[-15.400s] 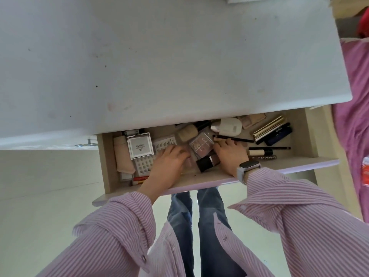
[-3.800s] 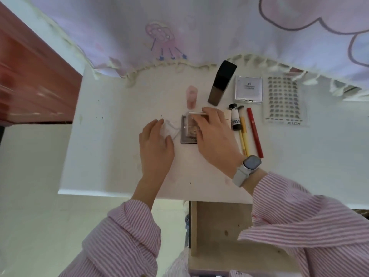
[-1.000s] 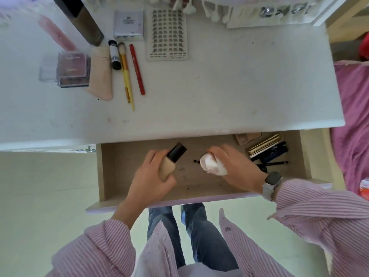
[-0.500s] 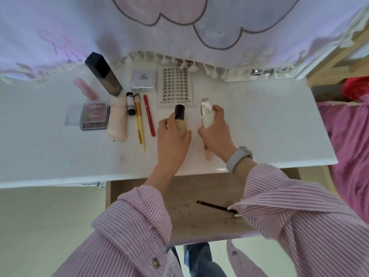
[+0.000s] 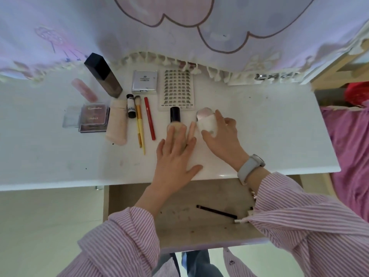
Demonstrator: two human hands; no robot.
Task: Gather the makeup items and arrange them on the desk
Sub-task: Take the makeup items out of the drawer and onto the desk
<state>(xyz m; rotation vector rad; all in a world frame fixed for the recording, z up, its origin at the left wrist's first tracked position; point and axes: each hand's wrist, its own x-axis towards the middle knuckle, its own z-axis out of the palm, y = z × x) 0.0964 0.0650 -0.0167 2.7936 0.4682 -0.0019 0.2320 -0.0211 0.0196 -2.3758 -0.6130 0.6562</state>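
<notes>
A: Resting flat on the white desk (image 5: pixel 259 136), the left hand (image 5: pixel 175 156) has its fingers straight and spread; they lie over the body of a beige foundation bottle (image 5: pixel 175 124) with a black cap, which lies on its side, cap pointing to the back edge.

B: Confirmed; the right hand (image 5: pixel 221 136) curls its thumb and fingers round a white pump bottle (image 5: pixel 206 121), which lies on the desk just right of the foundation bottle; a thin pale stick (image 5: pixel 192 129) lies between the two.

A: Items laid out to the left: red pencil (image 5: pixel 149 118); yellow-handled brush (image 5: pixel 139 124); small black-and-white tube (image 5: pixel 130 105); pink tube (image 5: pixel 116 122); blush palette (image 5: pixel 93 120); tall dark bottle (image 5: pixel 102 74); silver compact (image 5: pixel 144 81); lash tray (image 5: pixel 176 89).

B: Open drawer (image 5: pixel 179 220) below the desk edge holds a dark pencil (image 5: pixel 216 211); its right part is hidden by the striped sleeve (image 5: pixel 309 226).
</notes>
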